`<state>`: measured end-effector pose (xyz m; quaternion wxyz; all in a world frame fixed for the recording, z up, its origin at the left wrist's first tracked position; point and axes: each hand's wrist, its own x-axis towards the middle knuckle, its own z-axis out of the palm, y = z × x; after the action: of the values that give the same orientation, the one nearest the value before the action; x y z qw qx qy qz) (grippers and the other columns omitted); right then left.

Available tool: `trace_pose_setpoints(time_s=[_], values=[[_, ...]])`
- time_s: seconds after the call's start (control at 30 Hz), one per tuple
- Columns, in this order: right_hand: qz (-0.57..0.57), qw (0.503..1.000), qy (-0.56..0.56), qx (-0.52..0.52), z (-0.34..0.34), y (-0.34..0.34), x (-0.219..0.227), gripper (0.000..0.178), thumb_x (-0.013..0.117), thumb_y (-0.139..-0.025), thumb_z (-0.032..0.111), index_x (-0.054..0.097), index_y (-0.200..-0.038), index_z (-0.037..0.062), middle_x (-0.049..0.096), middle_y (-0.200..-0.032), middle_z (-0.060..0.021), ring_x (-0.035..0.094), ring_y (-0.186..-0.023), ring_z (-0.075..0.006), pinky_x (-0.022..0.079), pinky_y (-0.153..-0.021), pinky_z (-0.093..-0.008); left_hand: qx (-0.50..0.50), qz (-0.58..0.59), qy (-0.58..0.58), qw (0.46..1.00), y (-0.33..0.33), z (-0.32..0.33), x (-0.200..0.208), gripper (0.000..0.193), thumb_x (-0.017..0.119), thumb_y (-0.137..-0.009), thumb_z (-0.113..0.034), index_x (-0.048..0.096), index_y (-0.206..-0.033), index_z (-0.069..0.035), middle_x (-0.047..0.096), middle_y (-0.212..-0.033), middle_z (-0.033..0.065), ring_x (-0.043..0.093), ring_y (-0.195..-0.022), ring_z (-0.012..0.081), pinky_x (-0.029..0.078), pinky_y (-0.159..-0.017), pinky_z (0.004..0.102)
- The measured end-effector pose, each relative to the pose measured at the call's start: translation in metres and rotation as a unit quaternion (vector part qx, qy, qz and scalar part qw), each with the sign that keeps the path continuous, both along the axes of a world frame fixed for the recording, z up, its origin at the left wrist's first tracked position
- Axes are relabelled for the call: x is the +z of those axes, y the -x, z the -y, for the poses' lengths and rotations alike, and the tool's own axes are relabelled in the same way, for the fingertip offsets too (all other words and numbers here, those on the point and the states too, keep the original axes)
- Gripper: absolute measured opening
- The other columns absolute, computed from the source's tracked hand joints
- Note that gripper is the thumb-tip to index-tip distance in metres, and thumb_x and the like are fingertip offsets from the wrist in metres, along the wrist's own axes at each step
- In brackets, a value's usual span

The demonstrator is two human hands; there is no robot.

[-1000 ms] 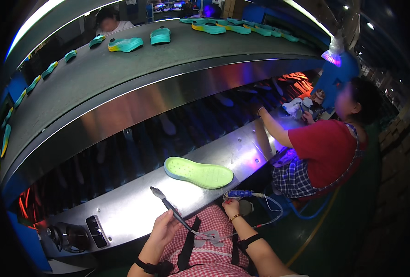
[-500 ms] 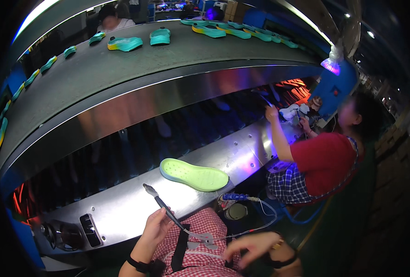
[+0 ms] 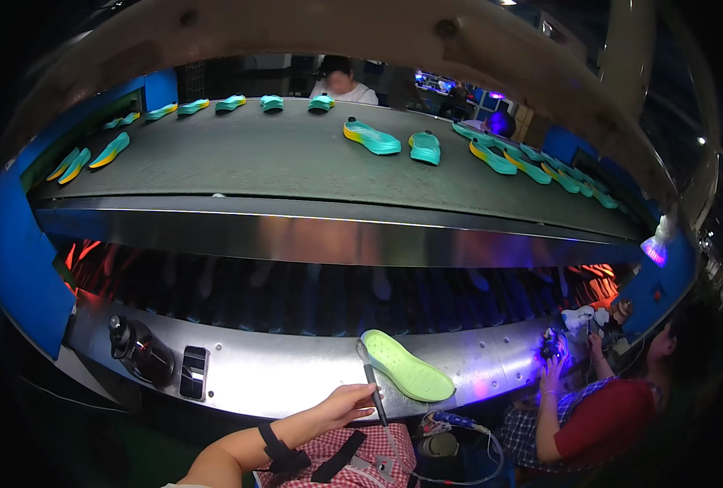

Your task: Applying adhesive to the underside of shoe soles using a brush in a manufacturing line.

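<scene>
My left hand (image 3: 347, 409) is closed around the dark handle of a brush (image 3: 378, 400) with a clear tube running from its lower end. The brush tip is beside the rounded left end of a light green shoe sole (image 3: 408, 368); whether it touches the sole I cannot tell. The sole lies on the metal ledge (image 3: 272, 378), its holed end up and to the left. My right hand is out of view.
Teal and yellow soles (image 3: 372, 137) sit along the dark conveyor belt (image 3: 272, 159) above. A dark bottle (image 3: 143, 351) stands at the ledge's left. A co-worker in red (image 3: 609, 419) works at right; orange heaters (image 3: 601, 285) glow under the belt. A clear tube (image 3: 500, 459) loops by my lap.
The view has swung left. My left hand has brought the brush forward to the sole's left end. My right hand has gone out of view.
</scene>
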<state>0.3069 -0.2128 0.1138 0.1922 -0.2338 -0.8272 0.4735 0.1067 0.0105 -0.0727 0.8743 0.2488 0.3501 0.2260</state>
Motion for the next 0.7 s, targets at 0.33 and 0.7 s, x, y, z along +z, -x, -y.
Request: trace_pose_setpoints(time_s=[0.33,0.7], values=[[-0.092,0.903,-0.405,0.109,0.003,0.001,0.049,0.012,0.058,-0.069,0.008,0.063,-0.073,-0.0015,0.058,-0.065,-0.0118,0.056,-0.055,-0.0168,0.040,-0.045,-0.0278,-0.046,-0.010,-0.039,0.998,-0.011,-0.007,0.015,0.025,0.054,-0.085,-0.030,0.057,-0.094,-0.007,0.057,-0.089,0.0010,0.051,-0.080,0.0096,0.042,-0.075,0.0245],[-0.054,0.993,-0.048,0.091,-0.033,0.034,0.067,0.015,0.059,-0.072,0.010,0.063,-0.080,-0.0021,0.059,-0.074,-0.0132,0.058,-0.063,-0.0195,0.043,-0.051,-0.0281,-0.046,-0.003,-0.070,0.996,-0.011,-0.002,0.028,0.029,0.055,-0.084,-0.031,0.056,-0.099,-0.006,0.057,-0.094,0.0039,0.050,-0.091,0.0139,0.040,-0.080,0.0303]])
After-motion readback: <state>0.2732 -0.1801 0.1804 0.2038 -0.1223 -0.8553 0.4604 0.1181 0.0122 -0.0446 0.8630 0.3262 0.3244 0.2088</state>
